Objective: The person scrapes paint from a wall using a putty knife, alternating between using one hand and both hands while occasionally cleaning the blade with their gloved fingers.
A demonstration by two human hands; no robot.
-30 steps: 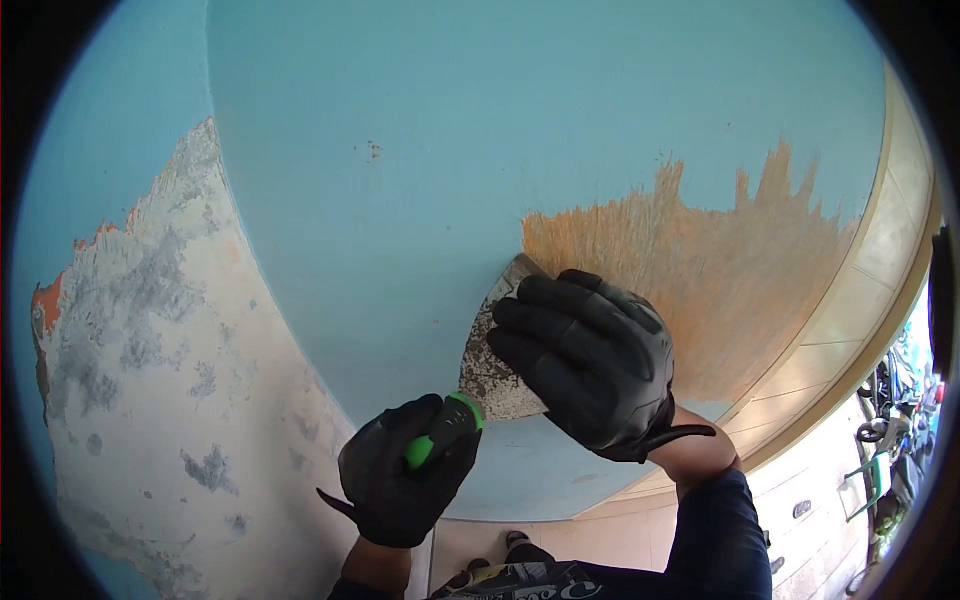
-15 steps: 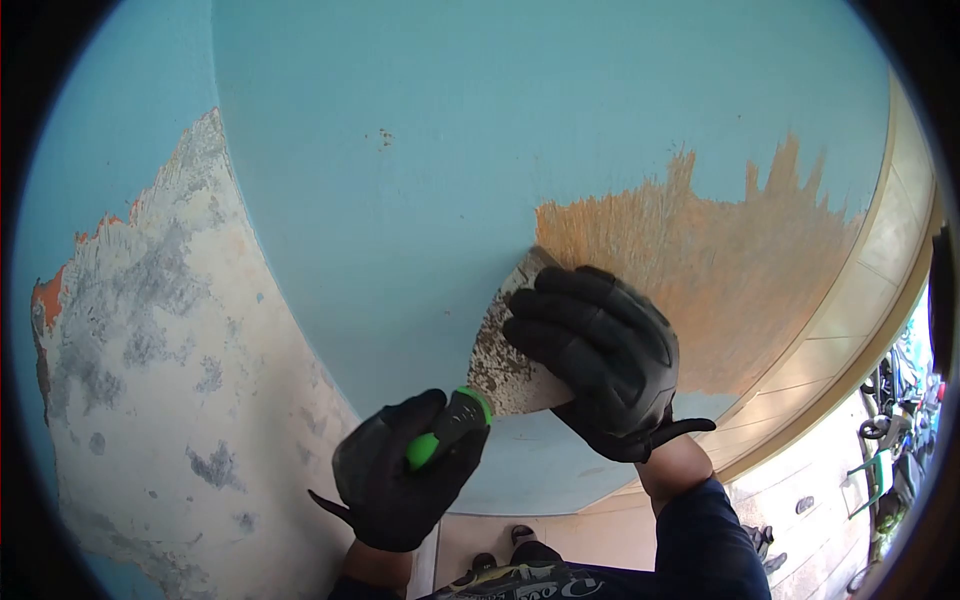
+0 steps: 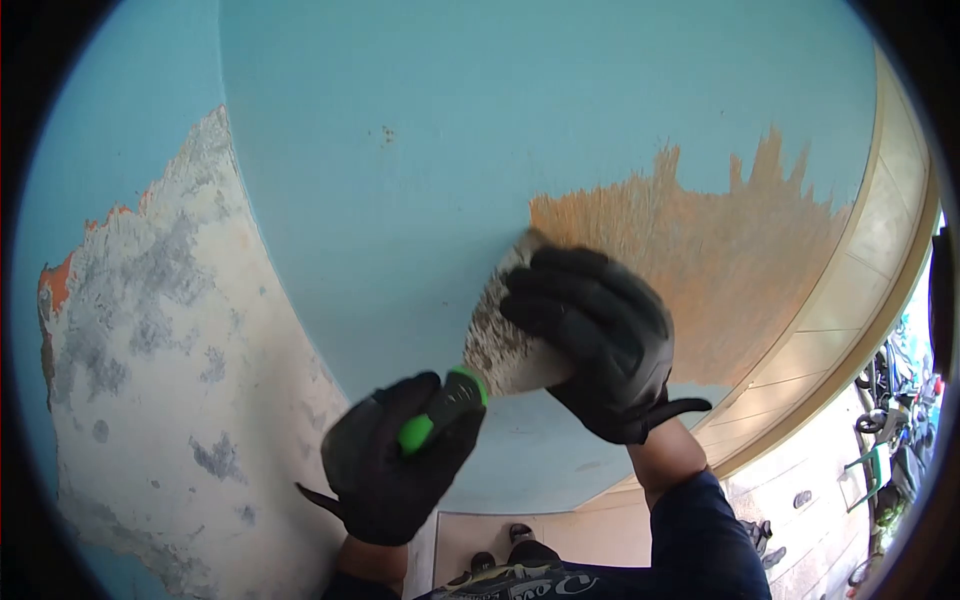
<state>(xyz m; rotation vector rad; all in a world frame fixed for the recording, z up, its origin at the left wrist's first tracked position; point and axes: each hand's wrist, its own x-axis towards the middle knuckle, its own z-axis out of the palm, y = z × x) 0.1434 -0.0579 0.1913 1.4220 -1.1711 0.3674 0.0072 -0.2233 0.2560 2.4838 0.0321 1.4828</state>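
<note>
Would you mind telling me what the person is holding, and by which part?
A scraper: the left hand grips its green handle, while the right hand presses flat on the metal blade against the blue wall.

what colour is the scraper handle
Bright green and black handle, clearest in the head view.

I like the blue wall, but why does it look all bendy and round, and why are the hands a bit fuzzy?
Head view: a fisheye lens bows the blue wall and leaves dark corners; the left hand, right hand and scraper are smeared by motion blur; the light is even daylight with no harsh glare.
</note>
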